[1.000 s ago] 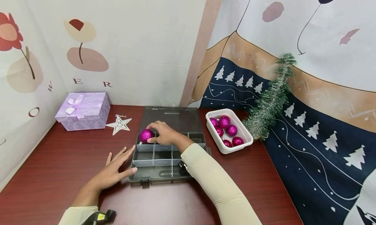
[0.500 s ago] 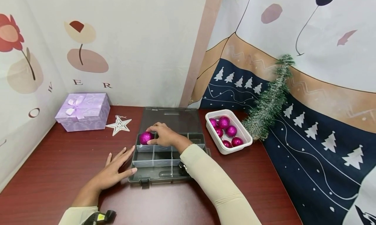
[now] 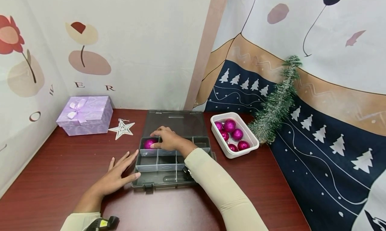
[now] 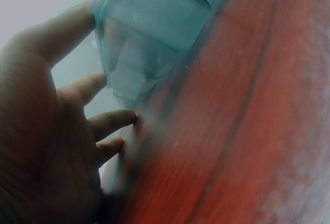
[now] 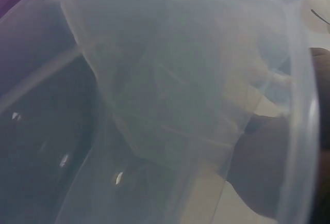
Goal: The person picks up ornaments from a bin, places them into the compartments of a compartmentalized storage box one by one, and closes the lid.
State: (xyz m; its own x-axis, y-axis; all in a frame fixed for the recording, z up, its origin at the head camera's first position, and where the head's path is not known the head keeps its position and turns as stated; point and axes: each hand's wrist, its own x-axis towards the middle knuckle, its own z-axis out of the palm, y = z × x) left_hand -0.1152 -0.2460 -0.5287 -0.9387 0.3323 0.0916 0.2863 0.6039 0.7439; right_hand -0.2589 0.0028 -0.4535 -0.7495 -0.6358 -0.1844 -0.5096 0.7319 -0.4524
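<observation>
A grey divided plastic organizer box point(image 3: 146, 176) lies on the table with its lid point(image 3: 181, 122) folded back. My right hand point(image 3: 169, 138) reaches over its back row, thumb and fingers around a magenta glitter Christmas bauble point(image 3: 149, 144) low inside the back left compartment. That hand hides the compartment beside it. Along the box's left side, my left hand point(image 3: 116, 175) rests with fingers spread, fingertips right at the edge. In the left wrist view the fingers point(image 4: 111, 123) reach along the box wall point(image 4: 149, 33). The right wrist view is mostly filled by hazy translucent plastic point(image 5: 170, 105).
To the right, a white tub point(image 3: 216, 135) holds several magenta baubles point(image 3: 237, 134). Behind it leans a small frosted artificial tree point(image 3: 277, 103). A white star ornament point(image 3: 122, 129) and a lilac gift box point(image 3: 85, 115) are at the left back, against the printed wall cloth.
My right hand has lowered the bauble from above the divider down into the back left compartment. The left hand has stayed in place.
</observation>
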